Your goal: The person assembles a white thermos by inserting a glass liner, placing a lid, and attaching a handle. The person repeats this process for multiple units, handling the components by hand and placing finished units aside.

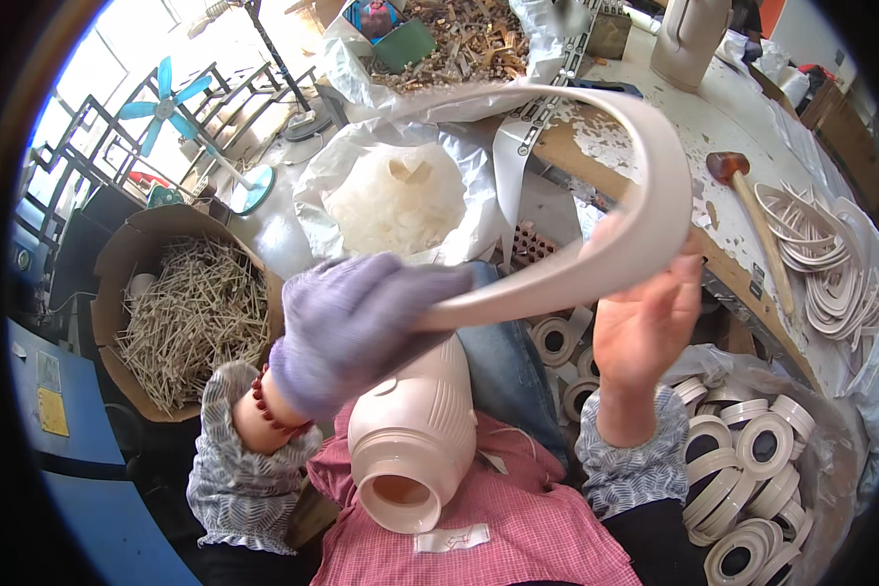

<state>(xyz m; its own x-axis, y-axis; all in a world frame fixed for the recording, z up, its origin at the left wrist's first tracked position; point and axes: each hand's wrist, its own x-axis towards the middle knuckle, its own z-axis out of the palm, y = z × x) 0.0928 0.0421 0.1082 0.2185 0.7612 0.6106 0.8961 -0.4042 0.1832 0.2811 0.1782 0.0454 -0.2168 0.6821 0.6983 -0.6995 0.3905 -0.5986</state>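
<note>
My left hand [352, 327], in a purple-grey glove, is closed around one end of a long curved beige plastic handle [659, 186]. The strip arches up and away, then bends back toward my right side; motion blurs it. My bare right hand [645, 322] is raised behind the bend, palm showing and fingers apart; whether it touches the strip is unclear. Across my lap lies a beige jug body [415, 425], its round open neck toward me and an orange-brown tone inside. A red checked apron [518, 503] lies beneath it.
At left are a cardboard box [117, 337] of thin pale pieces and a blue fan [164, 107]. Ahead stands a white bag [308, 200] of translucent parts. On the right, a worktable [645, 59] bears a mallet [752, 215], curved strips [820, 254] and a jug [689, 44]; rings [764, 444] lie below.
</note>
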